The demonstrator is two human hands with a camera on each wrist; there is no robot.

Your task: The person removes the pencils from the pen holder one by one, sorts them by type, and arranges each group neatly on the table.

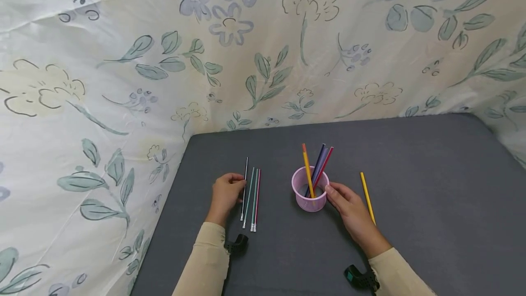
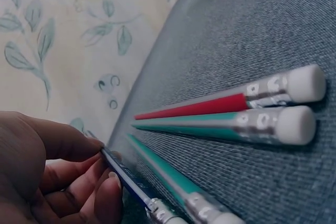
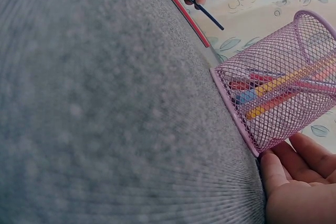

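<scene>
A dark blue pencil (image 2: 128, 179) with a white eraser is pinched between the thumb and fingers of my left hand (image 1: 224, 198), its eraser end toward me. Right beside it on the table lie two green pencils (image 2: 194, 126) and a red pencil (image 2: 199, 107), roughly side by side. My right hand (image 1: 354, 217) holds the right side of a pink mesh cup (image 1: 311, 204), thumb in front and other fingers partly behind it. The cup stands upright with several pencils inside, among them an orange-yellow one (image 1: 307, 168) and a red one (image 1: 325, 164).
A yellow pencil (image 1: 366, 193) lies to the right of the cup, partly hidden by the right hand. The dark grey table (image 1: 444, 204) meets a floral cloth (image 1: 263, 76) along its back and left sides. Black bands (image 1: 361, 278) circle both wrists.
</scene>
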